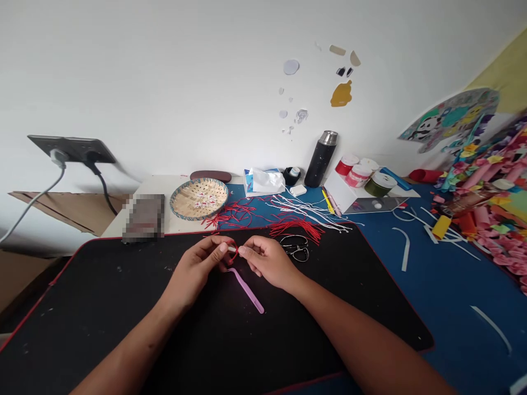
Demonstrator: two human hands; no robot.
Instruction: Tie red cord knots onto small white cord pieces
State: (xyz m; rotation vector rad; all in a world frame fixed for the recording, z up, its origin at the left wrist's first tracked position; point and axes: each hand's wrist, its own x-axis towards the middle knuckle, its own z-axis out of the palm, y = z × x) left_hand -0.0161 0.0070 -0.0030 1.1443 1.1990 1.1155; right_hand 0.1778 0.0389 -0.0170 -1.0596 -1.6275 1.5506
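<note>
Over the black mat (288, 340), my left hand (201, 266) and my right hand (267, 260) meet, thumbs and fingers pinched close together. Between them a red cord (235, 253) bends in a small loop. My left fingers grip it along with a whitish piece whose kind I cannot make out. The fingertips of my right hand close on the cord's right side. Just below the hands lies a pair of purple tweezers (249, 293). Scissors with dark looped handles (297, 248) rest right of my right hand.
Behind the mat are a woven basket (177, 206) holding small red-and-white pieces, red cords (298, 227), white cords (315, 211), a tissue box (255, 192) and a black thermos (321, 162). Cord spools (381, 185) stand on a white box at right. Paper flowers (500, 241) crowd the right edge.
</note>
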